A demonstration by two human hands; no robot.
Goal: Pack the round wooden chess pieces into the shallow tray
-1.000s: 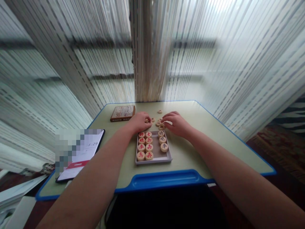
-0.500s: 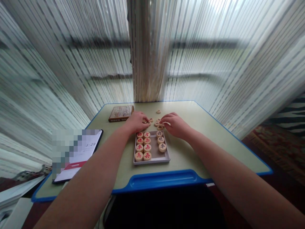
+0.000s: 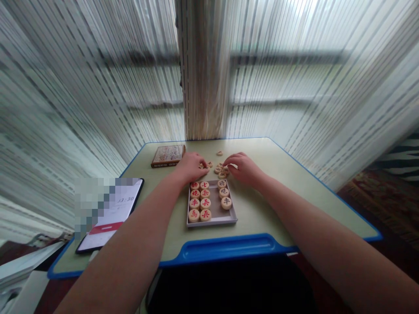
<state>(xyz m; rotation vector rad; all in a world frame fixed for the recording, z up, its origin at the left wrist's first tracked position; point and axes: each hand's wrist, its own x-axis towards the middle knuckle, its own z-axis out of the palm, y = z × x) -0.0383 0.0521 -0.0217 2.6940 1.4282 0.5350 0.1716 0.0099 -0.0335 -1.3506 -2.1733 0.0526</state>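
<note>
A shallow grey tray (image 3: 213, 220) lies on the small table and holds several round wooden chess pieces (image 3: 199, 203) in rows, marked with red or dark characters. Behind the tray lie several loose pieces (image 3: 220, 169). My left hand (image 3: 191, 166) rests over the loose pieces at the left, fingers curled down onto one of them. My right hand (image 3: 244, 168) sits at the right of the loose pieces, fingertips pinched together on a piece. One piece (image 3: 219, 153) lies alone farther back.
The table (image 3: 288, 187) is pale green with a blue rim and a blue groove at the near edge. A phone (image 3: 113, 213) lies at the near left. A flat printed box lid (image 3: 168, 155) lies at the back left. Striped curtains hang close behind.
Both hands stay over the loose pieces behind the tray, shifting only slightly. The view has swayed a little.
</note>
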